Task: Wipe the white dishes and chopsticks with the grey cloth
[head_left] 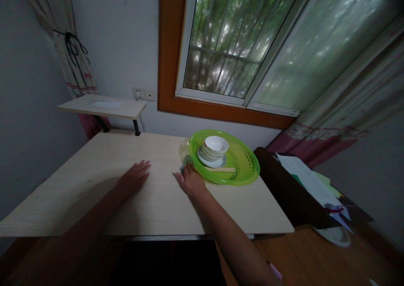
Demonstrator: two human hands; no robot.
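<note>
My left hand (134, 178) lies flat on the pale wooden table (158, 210), fingers stretched out and nothing in them. Close to the green plastic basket (244, 174), my right hand (192, 182) presses its bent fingers onto a small grey-green cloth (185, 162), mostly covered by the hand. Inside the basket a stack of white bowls (216, 145) sits on a white plate (214, 163). Pale chopsticks (222, 169) lie in front of the plate, at the near side of the basket.
A small raised shelf (126, 108) with a sheet of paper stands at the table's back left. Behind the table are a wall socket (139, 93) and a barred window (227, 46). To the right, papers (306, 181) lie on a dark piece of furniture (280, 189).
</note>
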